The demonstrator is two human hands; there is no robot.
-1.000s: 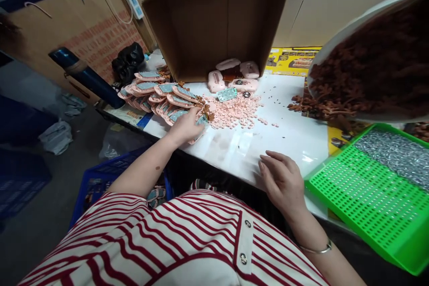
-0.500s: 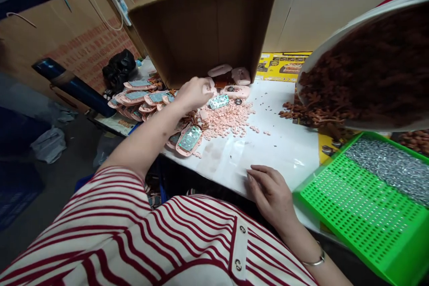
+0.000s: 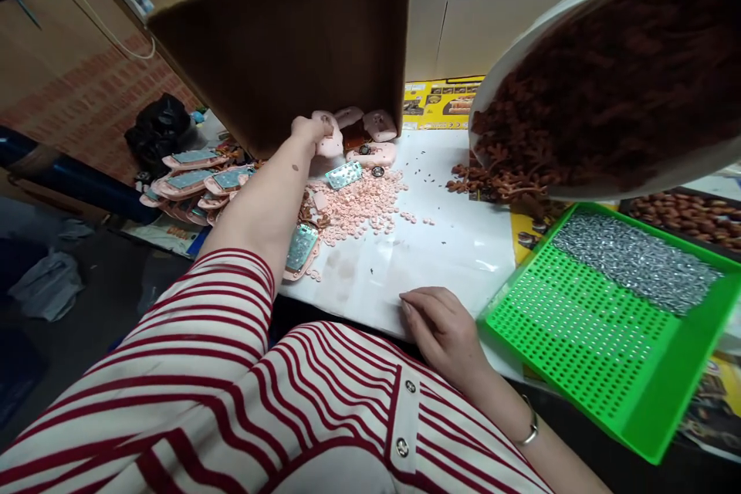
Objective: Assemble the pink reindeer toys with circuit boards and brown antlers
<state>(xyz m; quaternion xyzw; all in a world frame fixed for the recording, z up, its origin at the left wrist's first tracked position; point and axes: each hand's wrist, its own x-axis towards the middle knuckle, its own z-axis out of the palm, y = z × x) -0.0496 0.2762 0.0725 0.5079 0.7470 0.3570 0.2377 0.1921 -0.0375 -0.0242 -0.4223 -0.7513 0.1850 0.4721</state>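
Note:
My left hand reaches to the mouth of the cardboard box, its fingers closed on the edge of a pink plastic shell. More pink shells lie just right of it. Nearer to me are a loose green circuit board, a small black ring and a heap of tiny pink parts. Under my left forearm a pink shell with a circuit board in it is partly hidden. My right hand rests at the table's front edge, thumb apart from loosely bent fingers, holding nothing.
The open cardboard box stands at the back. Stacked shells with boards lie left. A tilted white bucket spills brown parts at right. A green perforated tray with small metal pieces overlaps the table edge.
The view has swung right, so things sit further left. My left hand has moved slightly further back, and the pink shell at its fingers now stands more upright. My right hand stays at the edge.

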